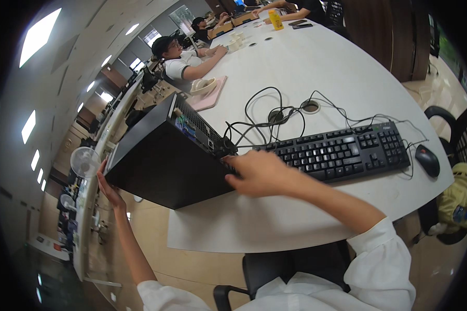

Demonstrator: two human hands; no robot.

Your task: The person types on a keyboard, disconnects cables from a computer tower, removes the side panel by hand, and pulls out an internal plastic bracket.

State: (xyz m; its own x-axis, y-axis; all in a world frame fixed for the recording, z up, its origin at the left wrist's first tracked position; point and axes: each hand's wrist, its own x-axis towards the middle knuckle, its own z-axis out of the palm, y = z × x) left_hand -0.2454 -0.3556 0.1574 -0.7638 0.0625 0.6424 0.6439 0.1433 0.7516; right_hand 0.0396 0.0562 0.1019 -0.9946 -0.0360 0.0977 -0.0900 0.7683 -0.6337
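Observation:
A black computer tower (161, 160) sits at the left end of the white table, its rear ports turned toward my right. My left hand (110, 192) holds it by the far left end, fingers stretched along that edge. At the tower's rear panel, my right hand (262, 172) is closed around a black cable plug (224, 147); motion blur and the hand itself partly hide the grip. Black cables (264, 132) run from there in loops across the tabletop. Just right of my right hand lies a black keyboard (342, 153).
A black mouse (427, 160) rests near the right edge of the table (342, 67). Beyond the tower are a pink notebook (210, 99) and white cups (235, 41). A yellow bottle (276, 20) stands farther back, with several people seated around. An office chair (296, 267) is below me.

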